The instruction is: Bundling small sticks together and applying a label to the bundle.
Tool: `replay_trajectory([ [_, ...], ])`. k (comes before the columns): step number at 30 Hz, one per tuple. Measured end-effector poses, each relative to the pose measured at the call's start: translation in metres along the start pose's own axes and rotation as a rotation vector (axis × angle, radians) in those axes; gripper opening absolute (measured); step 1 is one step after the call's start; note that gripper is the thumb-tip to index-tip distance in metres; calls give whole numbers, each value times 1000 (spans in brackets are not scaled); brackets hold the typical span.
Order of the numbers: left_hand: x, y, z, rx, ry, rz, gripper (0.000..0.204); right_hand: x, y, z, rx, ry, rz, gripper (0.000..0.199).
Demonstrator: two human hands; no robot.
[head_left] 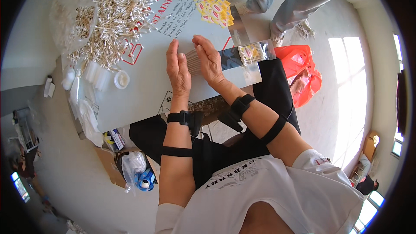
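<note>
A bundle of cotton swabs lies sideways between my palms, low over the metal-sheet table. My left hand presses on its left end, with the fingers stretched forward. At the other end my right hand cups the swabs, its fingers slightly curved. The swab tips are hidden behind both palms. Just right of my right hand sits a clear pack of cotton swabs with a yellow label inside. A large loose heap of cotton swabs spreads over the table at the far left, partly in a clear plastic bag.
Yellow-and-white labels are scattered at the back. Clear plastic cylinders and a small round tub stand near the heap. A red plastic bag is at the right. Another person's legs are beyond the table; an open carton sits below left.
</note>
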State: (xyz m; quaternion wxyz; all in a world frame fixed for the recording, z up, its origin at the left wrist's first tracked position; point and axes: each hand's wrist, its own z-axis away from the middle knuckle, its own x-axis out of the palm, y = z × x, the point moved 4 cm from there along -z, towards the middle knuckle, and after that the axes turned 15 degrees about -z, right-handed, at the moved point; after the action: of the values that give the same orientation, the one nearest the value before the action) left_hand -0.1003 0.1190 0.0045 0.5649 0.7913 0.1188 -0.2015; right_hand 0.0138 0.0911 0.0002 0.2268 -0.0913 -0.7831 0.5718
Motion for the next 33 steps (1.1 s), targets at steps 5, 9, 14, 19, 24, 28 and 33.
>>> replay_trajectory([
  [5, -1, 0, 2, -72, 89, 154, 44, -11, 11, -5, 69, 120, -243, 28],
  [9, 3, -1, 3, -87, -14, 175, 44, -11, 7, -7, 129, -72, -133, 34],
  [14, -8, 8, 8, 97, -58, -126, 47, -17, 1, -1, 219, -7, -207, 34],
  [19, 2, 33, 30, 327, -247, -872, 66, -31, -5, 0, 248, 44, -301, 36],
  [24, 3, 25, 39, 287, -339, -991, 72, -26, -6, 6, 269, 48, -388, 37],
  [28, 0, 18, 37, 249, -270, -787, 66, -26, -3, 5, 232, 47, -323, 37],
  [33, -2, 7, 20, -83, 35, 71, 52, -15, 3, 4, 163, 10, -244, 36],
])
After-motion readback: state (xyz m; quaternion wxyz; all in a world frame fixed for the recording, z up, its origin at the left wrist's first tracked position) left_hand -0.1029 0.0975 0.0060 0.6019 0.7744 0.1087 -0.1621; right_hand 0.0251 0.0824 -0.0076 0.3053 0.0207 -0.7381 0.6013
